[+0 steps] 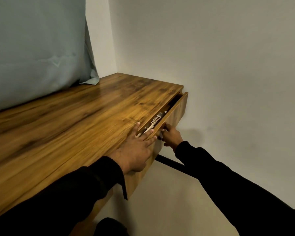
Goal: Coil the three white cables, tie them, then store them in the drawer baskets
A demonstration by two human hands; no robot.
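Note:
The wooden drawer (174, 109) in the desk's right side stands only a narrow gap open. Through the gap shows a white slotted basket (156, 119) with a white cable (149, 127) beside it. My left hand (136, 149) lies flat on the desk edge, its straight fingers reaching over the gap onto the drawer front's top rim. My right hand (170, 136) is on the outer face of the drawer front, its fingers curled there around a small handle that is mostly hidden.
The wooden desk top (66, 130) stretches left, with a pale blue cushion (36, 45) leaning at its back. A white wall (211, 57) stands close on the right. A black bar (170, 163) runs under the desk above the beige floor.

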